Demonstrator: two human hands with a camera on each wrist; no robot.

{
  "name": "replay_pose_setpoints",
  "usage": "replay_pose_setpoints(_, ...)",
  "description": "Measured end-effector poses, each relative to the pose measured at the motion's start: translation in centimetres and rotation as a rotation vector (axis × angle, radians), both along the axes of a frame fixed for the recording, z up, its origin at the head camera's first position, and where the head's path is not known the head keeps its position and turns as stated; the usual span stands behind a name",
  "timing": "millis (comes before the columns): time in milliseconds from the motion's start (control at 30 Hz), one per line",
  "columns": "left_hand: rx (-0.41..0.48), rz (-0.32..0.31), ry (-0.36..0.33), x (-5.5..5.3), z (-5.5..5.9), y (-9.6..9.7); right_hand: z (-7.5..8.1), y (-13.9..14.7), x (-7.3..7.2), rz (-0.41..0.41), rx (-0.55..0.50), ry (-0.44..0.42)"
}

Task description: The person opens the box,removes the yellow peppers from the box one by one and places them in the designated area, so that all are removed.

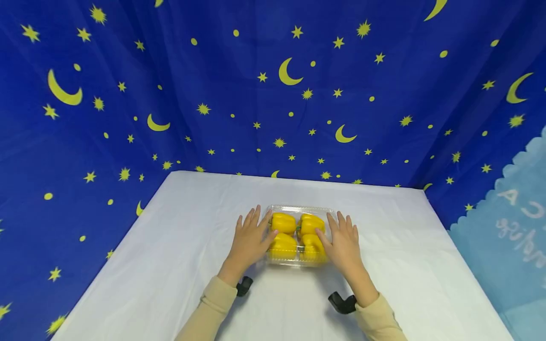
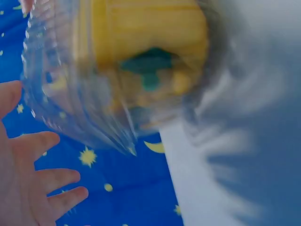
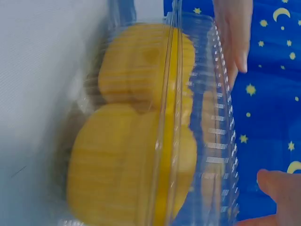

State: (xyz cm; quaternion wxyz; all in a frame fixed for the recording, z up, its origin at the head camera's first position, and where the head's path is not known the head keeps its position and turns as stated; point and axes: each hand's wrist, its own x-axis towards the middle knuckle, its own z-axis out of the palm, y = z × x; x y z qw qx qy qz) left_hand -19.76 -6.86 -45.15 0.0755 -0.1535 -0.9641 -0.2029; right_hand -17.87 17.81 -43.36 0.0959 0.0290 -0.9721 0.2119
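Note:
A clear ribbed plastic box of yellow bell peppers sits on the white-covered table. My left hand is at the box's left side, fingers spread and straight, thumb over the edge. On the opposite side my right hand mirrors it, its thumb reaching above the peppers. In the left wrist view, a pepper's green stem shows blurred through the box wall. The right wrist view shows two peppers side by side behind the clear wall. Whether the fingers touch the box, I cannot tell.
White cloth covers the table around the box. A blue curtain with yellow moons and stars stands behind and along the sides. Light-blue lettered cloth hangs at right. Black curved pieces sit by both wrists.

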Motion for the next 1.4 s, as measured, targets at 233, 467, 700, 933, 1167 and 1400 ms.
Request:
replay_pose_setpoints(233, 0.239, 0.045, -0.131, 0.5, -2.1, -2.4, -1.5, 1.6, 0.6, -0.062, -0.079, -0.023)
replay_pose_setpoints(467, 0.618, 0.063, -0.298, 1.6, -4.0, -2.4, -2.7, 2.3, 1.9, -0.078, -0.147, -0.068)
replay_pose_setpoints(700, 1.038, 0.15, -0.428, 2.4, -4.4, -1.3, -3.4, 2.2, 3.0, -0.022, -0.179, -0.024)
replay_pose_setpoints(933, 1.211, 0.221, -0.561, 3.2, -4.2, -1.2, -4.4, 2.2, 4.1, 0.07, -0.174, 0.119)
replay_pose_setpoints(1167, 1.408, 0.153, -0.72, 3.9, -5.1, -1.5, -5.1, 2.4, 4.6, 0.139, -0.119, 0.205)
replay_pose_setpoints(1400, 1.462, 0.078, -0.746, 4.1, -5.5, -2.0, -5.6, 2.9, 4.5, 0.248, 0.025, 0.336)
